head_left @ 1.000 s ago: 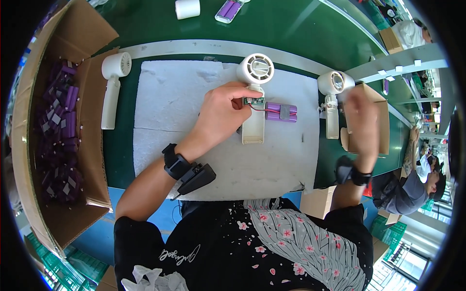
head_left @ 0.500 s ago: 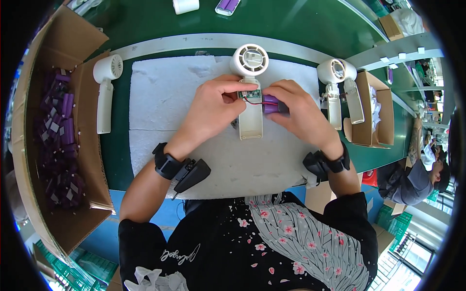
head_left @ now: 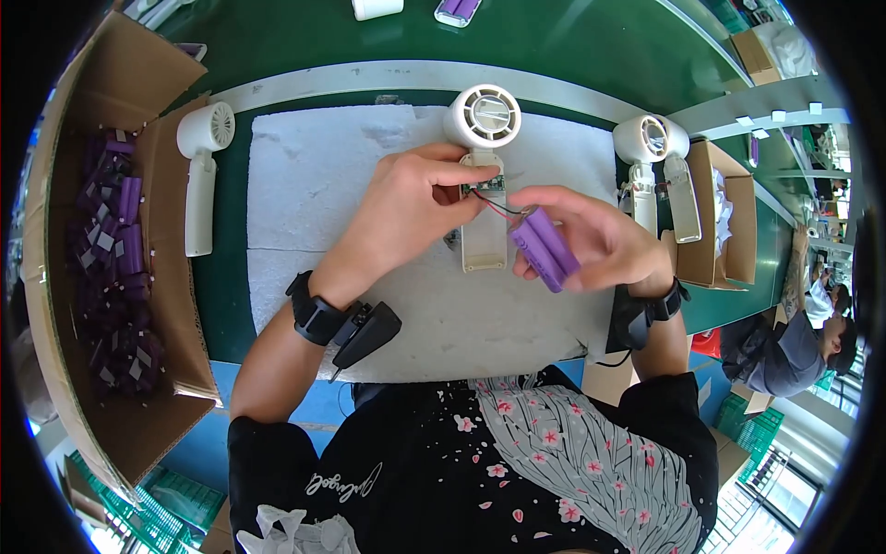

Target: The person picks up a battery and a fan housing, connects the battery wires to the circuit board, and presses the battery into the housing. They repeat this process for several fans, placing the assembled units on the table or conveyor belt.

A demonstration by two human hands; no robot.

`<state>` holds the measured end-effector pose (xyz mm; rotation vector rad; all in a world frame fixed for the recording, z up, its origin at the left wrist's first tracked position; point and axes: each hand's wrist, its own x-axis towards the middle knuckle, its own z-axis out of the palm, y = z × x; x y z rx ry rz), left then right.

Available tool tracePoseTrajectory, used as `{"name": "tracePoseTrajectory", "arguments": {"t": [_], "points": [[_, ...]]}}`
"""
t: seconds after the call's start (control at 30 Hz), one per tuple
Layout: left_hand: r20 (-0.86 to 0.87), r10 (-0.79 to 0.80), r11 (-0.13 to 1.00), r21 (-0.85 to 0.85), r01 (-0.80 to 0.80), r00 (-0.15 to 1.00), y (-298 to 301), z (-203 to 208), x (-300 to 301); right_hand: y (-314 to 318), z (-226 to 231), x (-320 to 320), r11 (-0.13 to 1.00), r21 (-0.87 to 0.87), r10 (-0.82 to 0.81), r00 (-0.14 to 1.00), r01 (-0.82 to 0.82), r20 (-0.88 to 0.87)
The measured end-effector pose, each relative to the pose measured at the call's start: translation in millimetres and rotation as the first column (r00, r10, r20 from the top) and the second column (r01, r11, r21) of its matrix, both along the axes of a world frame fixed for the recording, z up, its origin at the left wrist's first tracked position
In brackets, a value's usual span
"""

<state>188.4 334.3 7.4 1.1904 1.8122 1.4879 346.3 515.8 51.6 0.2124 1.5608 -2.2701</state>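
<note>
A white handheld fan (head_left: 484,242) lies on the foam pad (head_left: 323,203), its head pointing away from me and its handle uncovered. A small green circuit board (head_left: 494,183) sits in the upper handle. My left hand (head_left: 401,198) is closed on the handle there, thumb and index finger at the board. To the right, my right hand (head_left: 614,242) grips a purple two-cell battery pack (head_left: 544,249), held tilted beside the handle. Thin red and black wires (head_left: 494,204) run between the board and the pack. The lower handle cavity shows bare.
At left stands a large cardboard box (head_left: 171,314) of purple battery packs, with another white fan (head_left: 198,185) beside it. Two more fans (head_left: 640,143) lie at right, near a small carton (head_left: 738,222). A person (head_left: 784,346) sits farther right.
My right hand has drawn the battery pack right and toward me, away from the handle, and turned it to a slant. My left hand stays at the circuit board.
</note>
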Motion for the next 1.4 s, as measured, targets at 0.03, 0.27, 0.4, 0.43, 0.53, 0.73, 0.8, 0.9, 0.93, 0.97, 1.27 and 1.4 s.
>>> {"name": "tracePoseTrajectory", "arguments": {"t": [0.03, 0.27, 0.4, 0.43, 0.53, 0.73, 0.8, 0.9, 0.93, 0.97, 1.27, 1.4], "points": [[0.0, -0.003, 1.0, -0.003, 0.003, 1.0, 0.4, 1.0, -0.3, -0.1, -0.2, 1.1, 1.0, -0.015, 0.0, 1.0, 0.0, -0.012], [-0.163, 0.059, 0.998, 0.016, -0.058, 0.985, 3.3, 1.1, 3.8, 3.7, 3.6, 1.5, 0.995, 0.084, 0.043, 0.999, -0.045, 0.028], [-0.163, 0.085, 0.996, 0.024, -0.082, 0.983, 4.3, -0.3, 6.2, 1.1, -1.9, 2.3, 0.952, 0.304, 0.006, 0.994, 0.027, -0.106], [-0.162, 0.084, 0.996, 0.024, -0.081, 0.983, 4.7, -0.1, 6.4, 0.8, -4.4, 2.4, 0.94, 0.338, -0.002, 0.989, 0.053, -0.149], [-0.177, 0.092, 0.996, 0.023, -0.089, 0.98, 5.0, 0.7, 6.6, 0.6, -7.1, 1.9, 0.91, 0.4, -0.011, 0.973, 0.106, -0.232], [-0.197, 0.085, 0.996, 0.026, -0.082, 0.977, 3.5, -0.2, 6.4, -2.0, -6.2, 0.0, 0.932, 0.348, -0.03, 0.979, 0.1, -0.201], [-0.204, 0.089, 0.996, 0.047, -0.081, 0.975, 3.6, -1.9, 5.9, -7.7, -8.2, -0.6, 0.929, 0.355, -0.04, 0.979, 0.11, -0.198], [-0.235, 0.046, 0.998, 0.044, -0.037, 0.971, 3.3, -1.2, 2.9, -23.6, -12.9, -2.8, 0.84, 0.499, -0.105, 0.967, 0.211, -0.231], [-0.251, 0.024, 0.999, 0.042, -0.014, 0.968, 3.1, -0.8, 1.6, -26.7, -14.5, -2.8, 0.841, 0.499, -0.104, 0.967, 0.21, -0.231], [-0.251, 0.025, 0.999, 0.042, -0.015, 0.968, 2.6, -0.5, 0.1, -29.5, -16.1, -2.6, 0.772, 0.595, -0.064, 0.96, 0.222, -0.274], [-0.277, -0.131, 0.989, -0.107, 0.105, 0.952, -3.7, 12.1, -7.0, -44.3, -22.2, -2.6, 0.441, 0.787, 0.124, 0.839, 0.432, -0.53], [-0.307, -0.11, 0.994, -0.051, 0.099, 0.945, -3.6, 7.4, -5.8, -45.4, -21.2, 1.1, 0.377, 0.801, 0.152, 0.822, 0.465, -0.549]]}}
